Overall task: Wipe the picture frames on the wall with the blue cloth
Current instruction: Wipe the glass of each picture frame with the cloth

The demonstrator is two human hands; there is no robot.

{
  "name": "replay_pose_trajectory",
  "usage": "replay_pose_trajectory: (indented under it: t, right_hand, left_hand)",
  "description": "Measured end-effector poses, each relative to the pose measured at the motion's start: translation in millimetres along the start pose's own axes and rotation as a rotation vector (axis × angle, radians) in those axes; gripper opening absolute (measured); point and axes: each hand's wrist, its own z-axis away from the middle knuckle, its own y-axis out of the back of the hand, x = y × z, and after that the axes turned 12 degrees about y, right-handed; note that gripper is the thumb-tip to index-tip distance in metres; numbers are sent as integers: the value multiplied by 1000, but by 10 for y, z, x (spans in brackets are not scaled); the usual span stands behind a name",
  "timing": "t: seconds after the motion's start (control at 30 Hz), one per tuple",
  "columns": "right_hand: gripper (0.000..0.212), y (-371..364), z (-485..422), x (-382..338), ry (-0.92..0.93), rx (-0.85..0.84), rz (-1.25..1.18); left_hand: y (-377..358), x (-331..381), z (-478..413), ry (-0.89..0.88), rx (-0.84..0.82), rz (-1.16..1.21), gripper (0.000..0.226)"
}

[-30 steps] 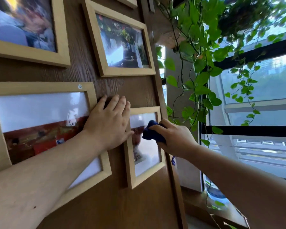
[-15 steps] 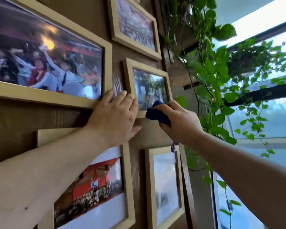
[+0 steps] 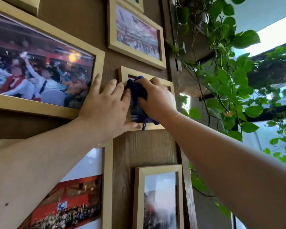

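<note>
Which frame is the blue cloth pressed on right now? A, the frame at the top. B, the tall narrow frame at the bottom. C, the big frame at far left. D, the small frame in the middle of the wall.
D: the right hand presses the blue cloth against the small middle frame, while the left hand lies flat beside it.

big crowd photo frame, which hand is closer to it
Left. The left hand lies flat against the big frame's right edge; the right hand is further right, pressing the cloth on the small frame.
</note>
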Motion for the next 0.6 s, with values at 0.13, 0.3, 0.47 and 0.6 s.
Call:
replay_pose_trajectory:
  t: [0.13, 0.3, 0.47, 0.6]
  right_hand:
    - [48, -114, 77, 112, 18, -23, -23]
    - [48, -133, 198, 521, -41, -74, 64]
    - [45, -162, 371, 967, -232, -159, 157]
    - [47, -197, 437, 857, -211, -127, 11]
  left_hand:
    - [-25, 59, -5, -11, -43, 1, 95]
    - [-26, 76, -23, -19, -58, 4, 94]
    - [-40, 89, -10, -10, -73, 9, 96]
    - [-28, 84, 10, -7, -59, 38, 99]
